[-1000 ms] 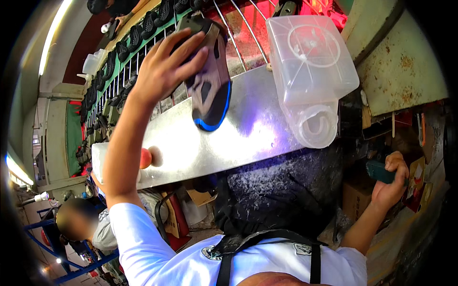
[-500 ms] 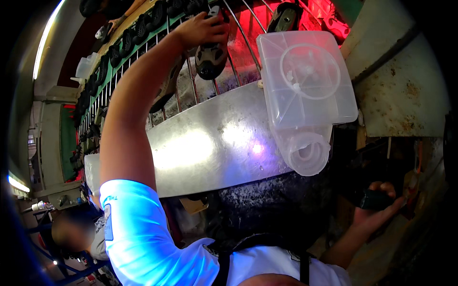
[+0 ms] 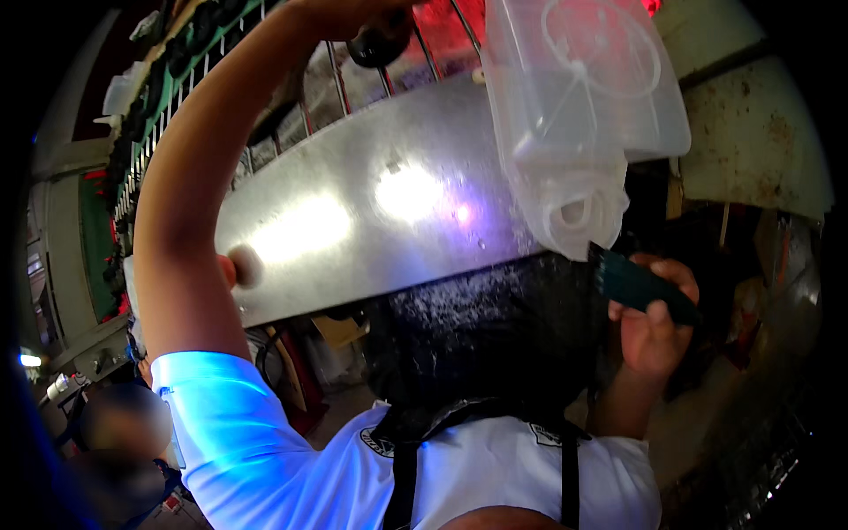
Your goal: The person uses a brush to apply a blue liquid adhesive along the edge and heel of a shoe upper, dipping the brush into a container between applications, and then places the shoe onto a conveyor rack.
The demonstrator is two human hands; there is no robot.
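My right hand [image 3: 654, 322] is closed round a dark green brush [image 3: 645, 287], its bristle end pointing left. Those bristles are right by the lower lip of a translucent plastic container [image 3: 587, 132] with a round spout. At the top edge, my left hand [image 3: 353, 11] is partly cut off by the picture. It is on a dark shoe [image 3: 382, 46] whose rounded toe shows on the metal rods. How the fingers wrap it is mostly out of the picture.
A shiny metal ledge [image 3: 353, 212] runs in front of the rods [image 3: 336, 75]. More dark shoes line a green-edged rack at upper left. A blurred hand [image 3: 243, 265] of another person shows by the ledge's left end. A rusty panel [image 3: 751, 141] stands at right.
My right hand has brought the brush up and left, to the container's spout. The view has shifted, so the rods, shoe and container sit higher in it. My left hand stays at the shoe.
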